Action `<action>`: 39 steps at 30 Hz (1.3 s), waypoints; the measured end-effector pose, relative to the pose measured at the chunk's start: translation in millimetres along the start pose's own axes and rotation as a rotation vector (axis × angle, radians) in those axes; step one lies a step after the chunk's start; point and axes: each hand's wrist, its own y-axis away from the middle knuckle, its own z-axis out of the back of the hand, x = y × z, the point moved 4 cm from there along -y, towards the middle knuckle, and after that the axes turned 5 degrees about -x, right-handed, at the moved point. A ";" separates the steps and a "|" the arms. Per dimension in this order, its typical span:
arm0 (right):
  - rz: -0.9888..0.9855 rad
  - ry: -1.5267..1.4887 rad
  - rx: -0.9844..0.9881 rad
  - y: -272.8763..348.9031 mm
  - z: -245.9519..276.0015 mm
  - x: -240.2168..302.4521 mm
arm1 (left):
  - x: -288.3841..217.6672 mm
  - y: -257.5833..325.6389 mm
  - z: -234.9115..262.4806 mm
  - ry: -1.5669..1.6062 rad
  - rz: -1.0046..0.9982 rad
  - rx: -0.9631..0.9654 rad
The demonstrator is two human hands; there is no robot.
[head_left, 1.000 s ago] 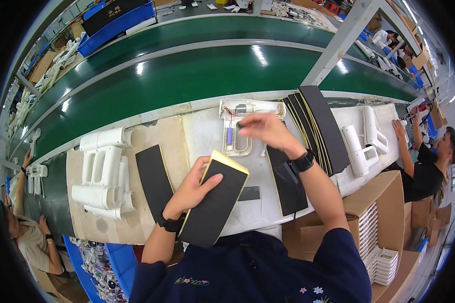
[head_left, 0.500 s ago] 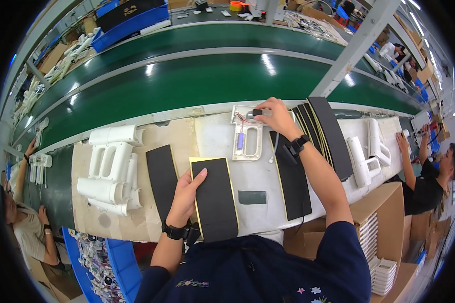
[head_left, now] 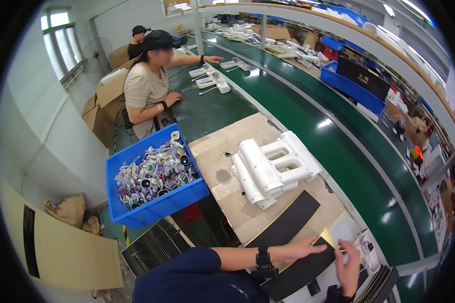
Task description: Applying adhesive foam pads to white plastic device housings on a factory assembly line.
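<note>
Head-worn left fisheye: looks down along bench [head_left: 212,113] toward co-worker [head_left: 146,91]; left hand [head_left: 299,250], right hand [head_left: 350,266] near, lower right.

The lower edge crops the wristband [head_left: 334,295] by the right hand [head_left: 349,265]

Factory assembly workshop: green conveyor belt [head_left: 350,157], blue parts bin [head_left: 162,208], piled white housings [head_left: 259,164].

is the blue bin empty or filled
Filled: small parts, many seemingly bagged, lie heaped across the blue bin, hiding its floor. How deep they go, I cannot tell.
</note>
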 end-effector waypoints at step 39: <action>-0.039 0.118 -0.209 28.3 42.5 -115.1 | 7.8 16.2 3.4 -0.261 0.177 -0.011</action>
